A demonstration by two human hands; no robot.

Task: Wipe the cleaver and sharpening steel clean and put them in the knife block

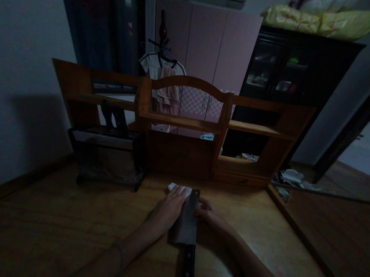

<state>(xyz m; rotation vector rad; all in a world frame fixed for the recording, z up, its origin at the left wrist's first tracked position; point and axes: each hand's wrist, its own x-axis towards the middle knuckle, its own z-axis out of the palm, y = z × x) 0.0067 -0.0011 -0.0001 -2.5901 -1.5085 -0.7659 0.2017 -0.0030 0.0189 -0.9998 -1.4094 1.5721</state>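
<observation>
A cleaver (188, 226) lies on the wooden tabletop, its black riveted handle toward me and its broad blade pointing away. My left hand (170, 207) presses a folded white cloth (179, 189) at the far left part of the blade, fingers stretched over it. On the blade's right side, my right hand (210, 215) pinches the back edge near the far end between thumb and fingers. Part of the blade is hidden under my left hand.
A knife block (107, 155) with black-handled knives stands at the left on the table (39, 219). Behind it runs a low wooden shelf unit (179, 156). The table's raised edge (310, 248) borders the right side.
</observation>
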